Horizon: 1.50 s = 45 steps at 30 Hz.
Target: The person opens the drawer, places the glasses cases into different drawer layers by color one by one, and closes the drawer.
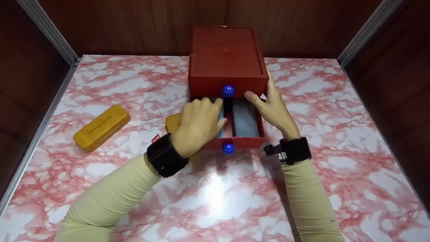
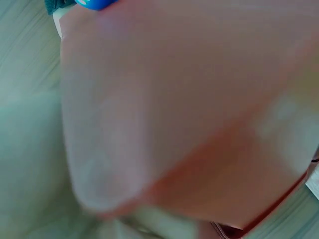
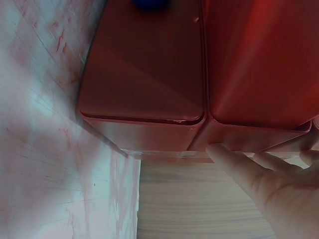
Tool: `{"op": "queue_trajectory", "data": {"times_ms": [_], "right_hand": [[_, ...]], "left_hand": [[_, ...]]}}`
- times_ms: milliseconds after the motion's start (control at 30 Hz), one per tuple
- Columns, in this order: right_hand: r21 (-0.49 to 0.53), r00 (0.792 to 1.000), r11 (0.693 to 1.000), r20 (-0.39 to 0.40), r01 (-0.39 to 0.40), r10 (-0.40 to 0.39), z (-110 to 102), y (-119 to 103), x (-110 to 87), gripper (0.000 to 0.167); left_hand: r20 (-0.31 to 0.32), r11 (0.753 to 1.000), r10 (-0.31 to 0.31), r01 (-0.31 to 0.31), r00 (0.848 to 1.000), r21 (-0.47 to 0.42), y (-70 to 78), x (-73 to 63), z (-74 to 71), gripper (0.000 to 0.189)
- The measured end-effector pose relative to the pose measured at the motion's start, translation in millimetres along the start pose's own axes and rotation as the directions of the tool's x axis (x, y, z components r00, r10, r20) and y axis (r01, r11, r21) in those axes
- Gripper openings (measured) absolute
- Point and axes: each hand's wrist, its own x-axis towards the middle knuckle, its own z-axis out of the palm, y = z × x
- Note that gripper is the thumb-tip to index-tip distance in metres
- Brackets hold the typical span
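A red two-drawer box (image 1: pixel 225 50) with blue knobs stands at the back, its lower drawer (image 1: pixel 248 142) pulled out. Inside lies a grey case (image 1: pixel 245 117) on the right. My left hand (image 1: pixel 201 122) reaches over the drawer's left half and grips a second grey case (image 1: pixel 219 133), mostly covered by the hand; its fingertips are hidden. My right hand (image 1: pixel 277 106) holds the box's right front corner, thumb on the upper front and fingers along the side wall, as the right wrist view also shows. The left wrist view is blurred, with the reddish drawer filling it.
A yellow case (image 1: pixel 101 128) with small lettering lies on the left of the marbled table (image 1: pixel 215 215). Another yellow case (image 1: pixel 172 122) sits partly beneath the left hand, left of the drawer. Dark wood panels (image 1: pixel 134 27) enclose the back and sides.
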Motion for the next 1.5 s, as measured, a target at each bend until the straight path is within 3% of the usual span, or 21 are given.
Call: {"op": "queue_trajectory", "data": {"times_ms": [67,133,267,367,500,733,900,1033,1300,1500], "right_hand": [[0.007,1.000,1.000,0.001,-0.002,0.002,0,0,-0.3,0.081],[0.005,1.000,1.000,0.002,-0.004,0.004,0,0,-0.5,0.081],[-0.003,1.000,1.000,0.003,-0.007,0.007,0,0,-0.4,0.081],[-0.013,1.000,1.000,0.004,-0.003,0.003,0,1,-0.4,0.080],[-0.013,1.000,1.000,0.002,-0.015,0.015,-1,2,-1.3,0.082],[-0.019,1.000,1.000,-0.003,-0.007,0.007,0,1,-0.9,0.082],[0.008,0.999,0.999,-0.001,-0.046,0.046,0,-2,-2.1,0.086],[0.023,0.998,0.998,0.002,-0.065,0.065,0,-3,-1.8,0.088],[0.021,0.998,0.998,-0.006,-0.057,0.057,0,-2,-1.1,0.086],[0.030,0.998,0.998,-0.006,-0.060,0.060,1,-3,-1.3,0.087]], "left_hand": [[-0.106,0.998,0.044,-0.048,0.993,-0.036,-1.3,-3.4,0.0,0.042],[-0.198,0.991,0.092,-0.109,0.976,-0.075,-1.6,-8.3,-0.7,0.037],[-0.303,0.960,0.166,-0.224,0.938,-0.168,0.4,-21.5,-0.6,0.033],[-0.355,0.935,0.200,-0.287,0.913,-0.211,3.0,-33.0,2.5,0.033],[-0.409,0.924,0.227,-0.328,0.884,-0.198,5.4,-46.2,11.2,0.033],[-0.441,0.927,0.246,-0.342,0.863,-0.154,5.3,-61.2,28.3,0.028],[-0.431,0.927,0.247,-0.342,0.868,-0.157,2.8,-67.2,40.6,0.028],[-0.413,0.930,0.233,-0.326,0.881,-0.171,2.4,-71.0,47.4,0.036],[-0.264,0.918,0.164,-0.245,0.951,-0.313,6.1,-73.7,59.4,0.049],[-0.206,0.875,0.114,-0.197,0.972,-0.443,6.5,-73.1,67.4,0.052]]}}
